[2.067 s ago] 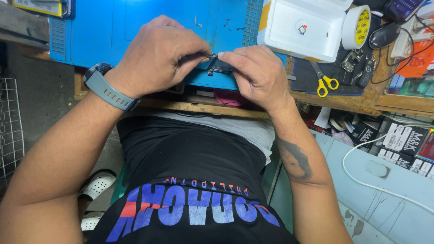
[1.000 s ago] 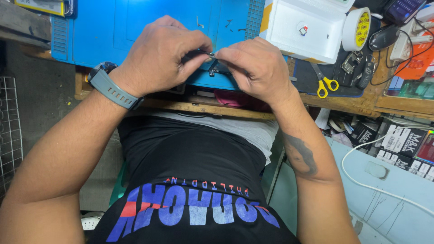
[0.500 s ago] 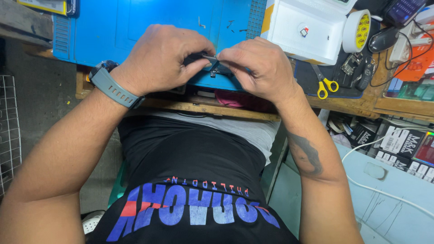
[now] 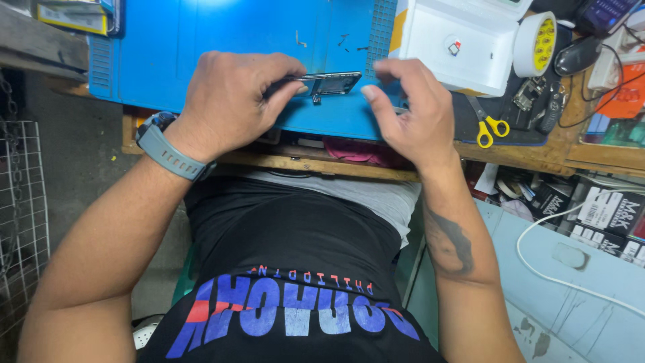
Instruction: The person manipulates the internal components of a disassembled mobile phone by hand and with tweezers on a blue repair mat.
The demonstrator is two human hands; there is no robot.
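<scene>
Edgewise, dark phone frame point(image 4: 322, 83), long axis left-right, left hand point(image 4: 232, 101) pinching

Setting: small electronics repair workshop, bench-style. A blue work mat point(image 4: 201, 40) with ridged side slots is lying on a worn wooden bench point(image 4: 524, 158). Tiny screws point(image 4: 342, 42) are sitting loose on the mat's far part. Just right of the mat, a white plastic box point(image 4: 457, 40) is standing; right of the box, a tape roll point(image 4: 535, 44). Yellow-handled scissors point(image 4: 485, 124) and small metal tools point(image 4: 534, 94) are lying on a dark pad right of the mat. Cables and a black mouse point(image 4: 578, 54) are crowding the bench's far right. Below the bench, right of the mat, boxed parts point(image 4: 605, 208) are stacking up. A wire rack point(image 4: 20, 222) is standing left, below the mat.
</scene>
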